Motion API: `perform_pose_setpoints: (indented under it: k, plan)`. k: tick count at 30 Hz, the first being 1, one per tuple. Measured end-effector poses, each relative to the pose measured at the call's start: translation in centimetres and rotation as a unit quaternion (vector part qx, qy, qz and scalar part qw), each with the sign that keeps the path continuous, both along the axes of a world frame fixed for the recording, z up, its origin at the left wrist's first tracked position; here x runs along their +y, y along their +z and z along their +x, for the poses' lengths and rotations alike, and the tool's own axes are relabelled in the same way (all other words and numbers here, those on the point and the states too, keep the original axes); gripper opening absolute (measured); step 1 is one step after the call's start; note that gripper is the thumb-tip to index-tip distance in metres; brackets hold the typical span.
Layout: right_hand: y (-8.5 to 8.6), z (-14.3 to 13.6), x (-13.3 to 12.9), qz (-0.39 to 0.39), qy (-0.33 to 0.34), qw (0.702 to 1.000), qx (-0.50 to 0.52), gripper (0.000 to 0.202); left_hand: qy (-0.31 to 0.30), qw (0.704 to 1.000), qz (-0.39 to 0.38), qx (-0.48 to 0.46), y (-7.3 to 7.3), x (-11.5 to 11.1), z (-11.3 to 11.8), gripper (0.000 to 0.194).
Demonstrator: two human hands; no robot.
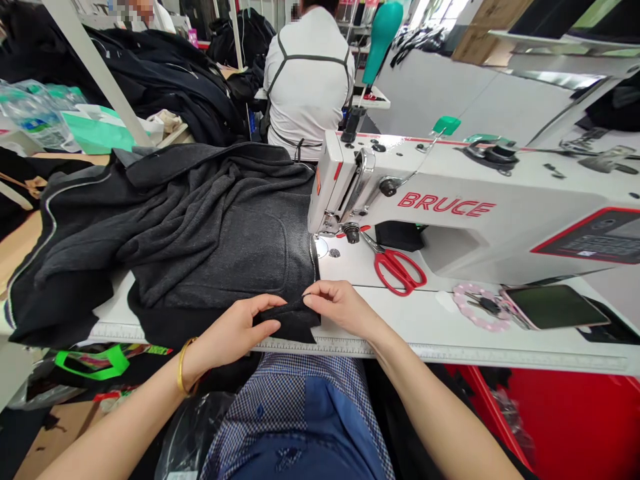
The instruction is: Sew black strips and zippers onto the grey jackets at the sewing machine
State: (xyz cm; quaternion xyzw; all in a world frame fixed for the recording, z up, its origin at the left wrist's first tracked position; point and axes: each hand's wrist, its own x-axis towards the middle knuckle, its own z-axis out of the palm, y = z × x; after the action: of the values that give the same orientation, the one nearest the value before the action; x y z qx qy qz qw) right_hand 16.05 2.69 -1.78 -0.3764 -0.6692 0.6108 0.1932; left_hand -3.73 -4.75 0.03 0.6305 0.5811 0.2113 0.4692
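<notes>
A dark grey garment point(240, 247) with a zipper along its edge lies across the sewing table, its right edge by the needle area of the white sewing machine point(440, 200). My left hand point(250, 323) holds the black hem of the garment near the table's front edge, thumb and fingers on either side of the fabric. Just to its right, my right hand point(337, 303) pinches the hem's corner between thumb and index finger, below the zipper's end.
Red-handled scissors point(399, 270) lie right of the needle area. Farther right are a pink beaded ring point(480, 307) and a phone point(555, 307). A person in white point(310, 73) sits beyond the machine. Dark clothes point(165, 80) are piled at the back left.
</notes>
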Motion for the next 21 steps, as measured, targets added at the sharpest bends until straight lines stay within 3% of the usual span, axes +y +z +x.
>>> perform_pose_setpoints:
  k: [6,13,17,21]
  plan:
    - [-0.2,-0.3,-0.4,0.028,-0.008,1.000,0.011,0.014,-0.031,0.995,0.087,0.049,-0.2,-0.1,0.2,0.040]
    - [-0.1,-0.4,-0.8,0.021,-0.012,0.999,0.035,0.010,-0.154,0.968,0.169,0.104,0.7,0.5,0.5,0.025]
    - [-0.1,-0.1,-1.1,0.022,-0.013,0.998,0.052,0.006,-0.166,0.961,0.175,0.132,1.2,0.9,1.2,0.017]
    - [-0.3,0.3,-1.1,0.057,-0.011,0.995,0.083,0.005,-0.140,0.975,0.147,0.088,1.0,0.9,1.6,0.015]
